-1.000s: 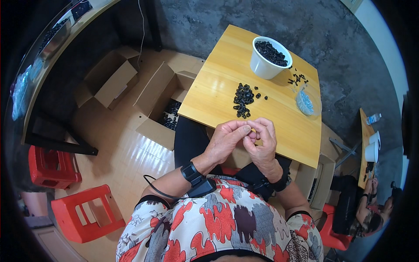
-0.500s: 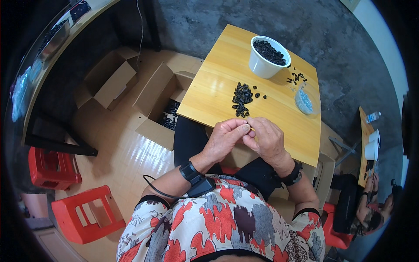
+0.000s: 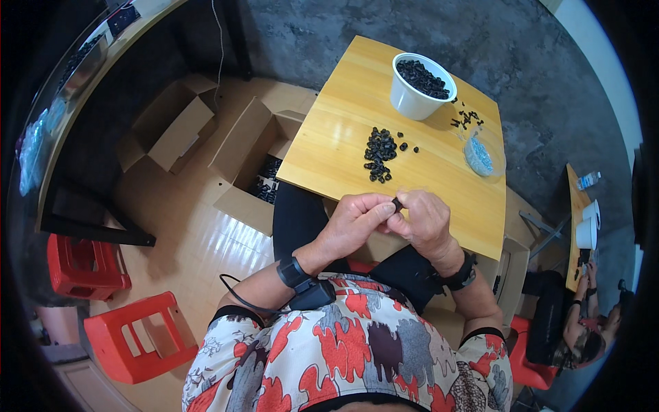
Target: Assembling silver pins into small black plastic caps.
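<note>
Left hand and right hand meet over the lap at the near edge of the light wooden square table, fingertips pinched shut on one small black plastic part; looks light, rigid, fiddly, best gripped by its sides

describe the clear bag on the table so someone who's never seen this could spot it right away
Start at the square yellow wooden table. Go to its far right edge, past the white plastic cup of small black parts. There lies the small clear plastic bag of pale blue bits: the only transparent, bluish thing there, unlike the loose pile of black parts at mid-table.
</note>
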### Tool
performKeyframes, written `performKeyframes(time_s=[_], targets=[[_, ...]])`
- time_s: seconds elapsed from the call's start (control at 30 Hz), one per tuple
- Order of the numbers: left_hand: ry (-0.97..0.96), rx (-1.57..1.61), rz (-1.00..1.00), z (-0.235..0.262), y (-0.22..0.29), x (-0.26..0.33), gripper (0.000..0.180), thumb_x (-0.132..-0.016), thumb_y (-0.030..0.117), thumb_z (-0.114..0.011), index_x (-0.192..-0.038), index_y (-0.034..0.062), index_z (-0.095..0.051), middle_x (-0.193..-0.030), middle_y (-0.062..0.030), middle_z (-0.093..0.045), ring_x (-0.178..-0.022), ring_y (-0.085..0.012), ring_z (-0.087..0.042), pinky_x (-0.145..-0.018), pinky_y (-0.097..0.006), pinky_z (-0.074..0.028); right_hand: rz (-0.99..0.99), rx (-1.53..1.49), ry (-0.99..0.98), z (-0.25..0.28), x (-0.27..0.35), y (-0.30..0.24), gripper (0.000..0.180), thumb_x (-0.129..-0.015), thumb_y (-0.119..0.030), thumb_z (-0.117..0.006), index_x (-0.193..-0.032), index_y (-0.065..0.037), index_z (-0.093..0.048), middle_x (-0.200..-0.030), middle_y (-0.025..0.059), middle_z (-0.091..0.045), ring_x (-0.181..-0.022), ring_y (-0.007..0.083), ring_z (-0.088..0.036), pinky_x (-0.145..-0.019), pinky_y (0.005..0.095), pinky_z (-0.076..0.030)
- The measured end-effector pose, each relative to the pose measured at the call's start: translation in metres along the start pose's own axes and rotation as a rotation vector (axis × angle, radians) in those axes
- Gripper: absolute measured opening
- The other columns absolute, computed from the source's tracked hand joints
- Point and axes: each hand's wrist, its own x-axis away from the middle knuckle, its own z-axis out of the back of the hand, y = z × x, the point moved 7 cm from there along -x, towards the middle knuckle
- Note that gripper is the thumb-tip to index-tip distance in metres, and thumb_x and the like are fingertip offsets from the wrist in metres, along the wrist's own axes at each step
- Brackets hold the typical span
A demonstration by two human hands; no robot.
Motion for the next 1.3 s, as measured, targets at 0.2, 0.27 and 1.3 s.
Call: performKeyframes(time_s=[0.2,0.27,1.3], targets=[[0.024,-0.116,-0.110,0.003,0.006,0.001,0.024,-0.095,0.015,-0.051,-0.105,-0.0037,-0.063,-0.086,-0.0016,-0.064,-0.076,-0.0069,-0.058,-0.069,-0.021,-0.050,0.026,0.047,-0.013,-0.004,-0.005,-0.006,0.023,-0.070,-0.014,-0.071,-0.083,-0.001,-0.057,-0.063,0.0078,-0.053,-0.055,0.0239,-0.057,-0.049,0.0335,-0.046],[0.035,-0.132,-0.113,0.008,0.002,-0.002,0.024,-0.095,0.015,-0.051,-0.106,-0.0032,-0.063,-0.085,-0.0020,-0.064,-0.076,-0.0067,-0.058,-0.068,-0.021,-0.050,0.011,0.014,-0.015,-0.009,-0.003,-0.002,0.025,-0.070,-0.013,-0.072,-0.086,-0.001,-0.057,-0.063,0.0080,-0.053,-0.055,0.0243,-0.057,-0.049,0.0332,-0.047],[0.778,-0.180,-0.046,0.212,0.013,0.041,0.019,-0.089,0.022,-0.061,-0.087,0.0028,-0.064,-0.072,-0.0041,-0.064,-0.059,-0.0083,-0.060,-0.053,-0.021,-0.050,-0.728,-0.218,-0.256,-0.057,0.046,0.119,0.015,-0.080,-0.011,-0.065,-0.092,-0.002,-0.064,-0.080,0.0131,-0.063,-0.070,0.0241,-0.062,-0.065,0.0332,-0.050]])
